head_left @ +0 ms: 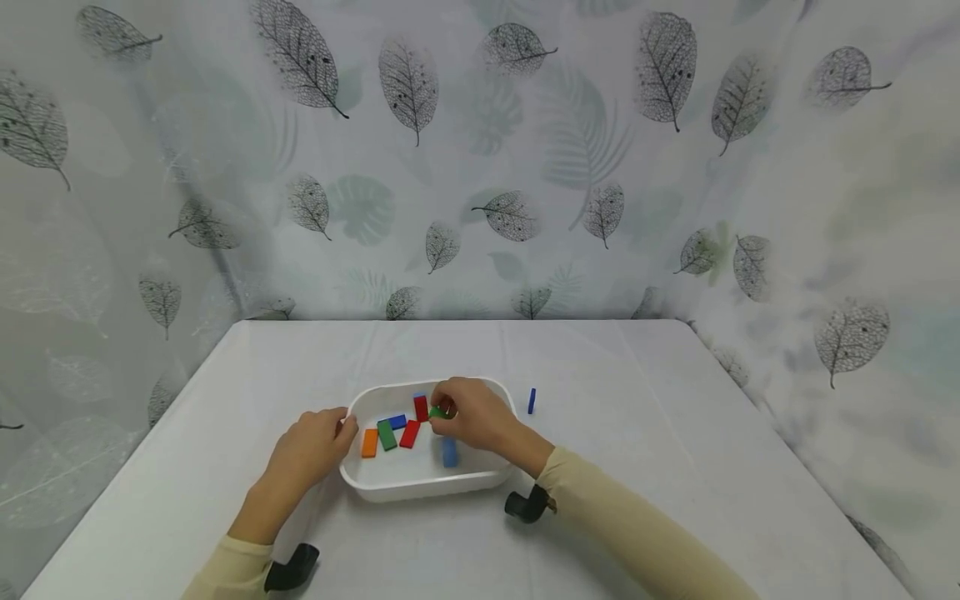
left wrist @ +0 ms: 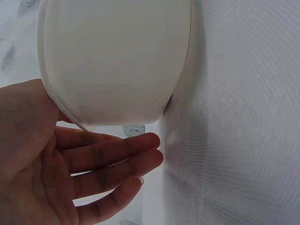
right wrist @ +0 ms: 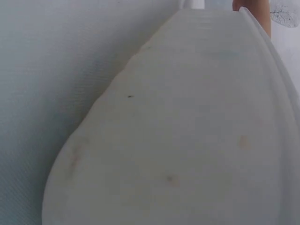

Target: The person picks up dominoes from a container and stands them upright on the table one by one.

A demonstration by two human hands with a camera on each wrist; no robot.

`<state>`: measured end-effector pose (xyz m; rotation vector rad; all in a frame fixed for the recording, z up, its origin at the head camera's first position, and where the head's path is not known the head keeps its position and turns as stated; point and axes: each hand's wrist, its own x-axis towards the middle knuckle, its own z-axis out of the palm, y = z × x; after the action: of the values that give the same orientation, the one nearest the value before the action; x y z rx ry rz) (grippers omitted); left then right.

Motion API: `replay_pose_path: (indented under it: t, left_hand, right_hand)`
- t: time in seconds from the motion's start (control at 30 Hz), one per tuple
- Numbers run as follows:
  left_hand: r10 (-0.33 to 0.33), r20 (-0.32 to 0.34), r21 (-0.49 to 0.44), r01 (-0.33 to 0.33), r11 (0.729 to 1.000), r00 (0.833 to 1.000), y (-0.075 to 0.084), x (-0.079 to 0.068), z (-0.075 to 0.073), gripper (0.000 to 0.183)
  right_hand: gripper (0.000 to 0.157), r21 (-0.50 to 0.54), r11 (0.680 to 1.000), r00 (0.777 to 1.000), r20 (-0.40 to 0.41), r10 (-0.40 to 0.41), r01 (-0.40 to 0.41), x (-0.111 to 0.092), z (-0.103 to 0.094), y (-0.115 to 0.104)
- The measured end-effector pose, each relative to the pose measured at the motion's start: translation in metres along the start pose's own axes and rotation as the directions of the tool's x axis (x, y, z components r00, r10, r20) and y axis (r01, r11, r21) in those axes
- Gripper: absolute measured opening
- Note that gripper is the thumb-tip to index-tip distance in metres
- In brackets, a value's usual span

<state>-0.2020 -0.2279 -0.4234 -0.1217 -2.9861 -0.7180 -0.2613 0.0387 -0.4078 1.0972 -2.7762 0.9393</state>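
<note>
A white plastic tray (head_left: 416, 490) with rounded corners sits on the table, several coloured blocks lying inside it. My left hand (head_left: 309, 448) holds the tray's left rim, thumb at the edge; in the left wrist view the other fingers (left wrist: 117, 152) extend beside the outer wall. Over the tray's right half, my right hand (head_left: 480, 417) pinches a small green block (head_left: 438, 412) between thumb and fingers. Left of it lie a red block (head_left: 421, 408), another red block (head_left: 410, 434), a blue block (head_left: 397, 422), a green block (head_left: 387, 435) and an orange block (head_left: 370, 443).
A lighter blue block (head_left: 449, 452) is in the tray below my right hand. One narrow blue block (head_left: 532, 401) is on the white-covered table (head_left: 600, 367), right of the tray. Leaf-patterned curtains (head_left: 480, 167) surround the table's back and sides.
</note>
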Motion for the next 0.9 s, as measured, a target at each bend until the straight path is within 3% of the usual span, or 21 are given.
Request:
replay_pose_path:
  t: [0.2, 0.7, 0.9]
  left_hand:
    - [-0.003, 0.001, 0.007, 0.003, 1.000, 1.000, 0.001, 0.000, 0.000, 0.039]
    - [-0.016, 0.009, 0.010, 0.015, 1.000, 1.000, 0.003, -0.001, 0.000, 0.040]
    - [-0.015, 0.009, 0.008, 0.014, 1.000, 1.000, 0.003, -0.003, -0.001, 0.039]
  right_hand:
    - [0.017, 0.022, 0.999, 0.999, -0.047, -0.022, 0.023, -0.003, -0.006, 0.000]
    - [0.017, 0.083, 0.995, 0.990, -0.128, 0.059, -0.049, -0.006, -0.023, 0.007]
    - [0.015, 0.100, 0.995, 0.984, -0.174, 0.048, -0.031, -0.011, -0.027, 0.011]
